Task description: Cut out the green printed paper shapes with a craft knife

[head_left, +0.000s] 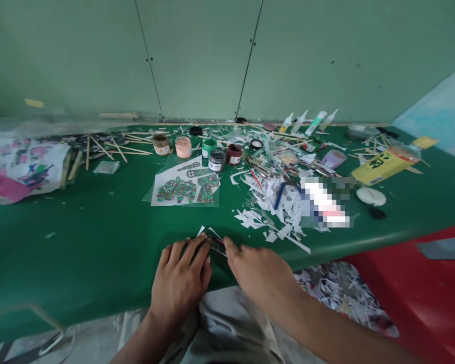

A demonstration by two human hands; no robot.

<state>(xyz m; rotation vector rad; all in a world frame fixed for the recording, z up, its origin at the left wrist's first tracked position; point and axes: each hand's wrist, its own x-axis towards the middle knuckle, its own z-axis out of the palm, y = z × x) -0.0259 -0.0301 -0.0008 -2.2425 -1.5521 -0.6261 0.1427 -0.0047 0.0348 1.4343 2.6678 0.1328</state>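
Both my hands rest at the near edge of the green table (79,237). My left hand (180,280) lies palm down, its fingertips pressing on a small printed paper cutout (213,238). My right hand (260,273) touches the same cutout from the right with its fingertips. Most of the cutout is hidden under my fingers; only white corners and a dark printed strip show.
A sheet of green printed figures (185,188) lies mid-table, with several paint jars (208,149) behind it. Paper scraps (273,202) pile to the right, near glue bottles (307,121), a yellow box (379,164) and wooden sticks (114,146). A red surface (420,283) stands at right.
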